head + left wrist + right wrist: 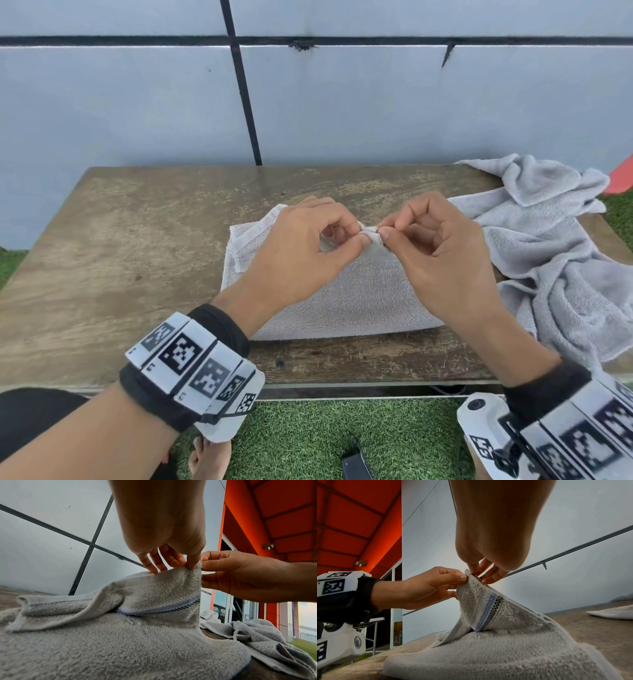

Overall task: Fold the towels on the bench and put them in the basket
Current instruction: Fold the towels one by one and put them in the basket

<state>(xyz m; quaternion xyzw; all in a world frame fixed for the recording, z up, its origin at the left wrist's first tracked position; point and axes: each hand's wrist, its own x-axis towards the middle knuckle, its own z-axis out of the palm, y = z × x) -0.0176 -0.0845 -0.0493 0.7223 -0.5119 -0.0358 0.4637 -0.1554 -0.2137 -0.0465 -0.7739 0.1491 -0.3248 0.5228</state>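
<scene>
Head view shows our left hand (pixel 301 253) and right hand (pixel 442 253) meeting fingertip to fingertip, both pinching one raised corner of the small grey terry towel (pixel 342 301) between thumb and forefinger; the other fingers are loosely curled. From the left wrist view, our left hand (pixel 164 536) holds the top edge of that lifted flap while our right hand (pixel 243 574) pinches it from the side. From the right wrist view, our right hand (pixel 488 545) grips the tip of the corner from above and our left hand (pixel 426 588) holds it just beside.

Below the pinched corner a woven band of pale blue and dark checks (pixel 489 609) crosses the flap. We can read no brand or writing on the towel; the white wrist bands (pixel 191 370) carry only black square code patterns.

Under our hands the rest of the towel lies flat on the worn brown wooden bench (pixel 120 274), its long axis running left to right, the lifted corner at its far edge. Just beyond our right hand a crumpled heap of grey towels (pixel 555 260) sprawls over the bench's end. Green artificial turf (pixel 342 428) lies below our wrists.
</scene>
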